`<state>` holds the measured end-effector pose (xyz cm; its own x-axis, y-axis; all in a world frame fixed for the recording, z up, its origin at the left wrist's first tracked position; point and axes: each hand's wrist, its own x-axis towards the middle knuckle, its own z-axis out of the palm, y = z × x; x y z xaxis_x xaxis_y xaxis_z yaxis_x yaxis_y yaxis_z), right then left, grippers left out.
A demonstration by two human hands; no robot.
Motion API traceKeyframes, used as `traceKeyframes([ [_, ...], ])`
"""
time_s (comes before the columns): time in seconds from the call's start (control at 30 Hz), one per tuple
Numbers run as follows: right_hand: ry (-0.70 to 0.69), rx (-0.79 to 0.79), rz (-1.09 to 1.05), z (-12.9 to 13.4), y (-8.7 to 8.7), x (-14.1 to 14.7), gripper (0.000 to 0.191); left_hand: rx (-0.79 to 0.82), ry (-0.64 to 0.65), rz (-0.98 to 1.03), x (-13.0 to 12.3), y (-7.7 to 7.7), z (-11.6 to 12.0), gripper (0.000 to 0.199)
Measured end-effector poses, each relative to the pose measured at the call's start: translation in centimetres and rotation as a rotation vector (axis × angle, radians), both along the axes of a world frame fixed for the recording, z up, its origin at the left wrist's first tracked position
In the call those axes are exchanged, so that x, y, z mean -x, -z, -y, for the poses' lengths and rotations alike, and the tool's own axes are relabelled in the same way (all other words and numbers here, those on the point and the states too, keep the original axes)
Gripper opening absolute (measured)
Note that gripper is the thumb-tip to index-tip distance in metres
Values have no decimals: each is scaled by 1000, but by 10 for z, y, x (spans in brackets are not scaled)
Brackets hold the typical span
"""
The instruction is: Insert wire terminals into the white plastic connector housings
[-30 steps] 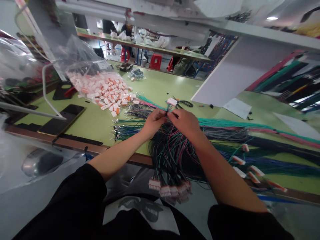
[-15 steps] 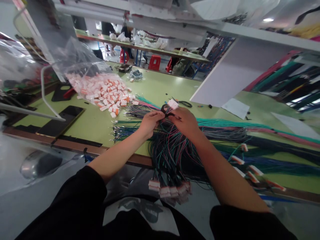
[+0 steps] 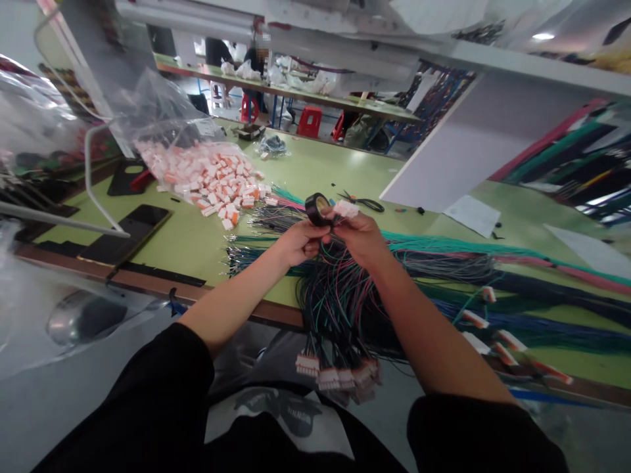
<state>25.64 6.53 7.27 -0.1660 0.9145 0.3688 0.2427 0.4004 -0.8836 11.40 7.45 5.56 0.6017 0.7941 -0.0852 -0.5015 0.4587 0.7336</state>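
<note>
1. A worker's left hand [image 3: 300, 243] pinches a roll of black tape [image 3: 311, 210] while the right hand [image 3: 363, 238] holds a white connector [image 3: 346, 209] close beside it, above a green table [image 3: 328, 159].
2. Colored wires [image 3: 340, 282] fan out below, a cluster of connectors [image 3: 340, 377] dangling past the table's near edge.
3. White-and-orange connectors [image 3: 227, 180] spill from a clear plastic bag [image 3: 165, 108]; black-handled scissors [image 3: 369, 204] lie beyond the hands, a dark phone [image 3: 129, 231] at left.

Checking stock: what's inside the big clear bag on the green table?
White and orange connectors show through the big clear bag, more lying loose outside it on the green table. What lies beneath the heap's top layer is covered.
</note>
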Motion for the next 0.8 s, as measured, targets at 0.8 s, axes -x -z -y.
traceKeyframes([
  [0.8, 123, -35, 583, 14, -24, -5, 36, -850, -613, -672, 0, 0, 6, 14],
])
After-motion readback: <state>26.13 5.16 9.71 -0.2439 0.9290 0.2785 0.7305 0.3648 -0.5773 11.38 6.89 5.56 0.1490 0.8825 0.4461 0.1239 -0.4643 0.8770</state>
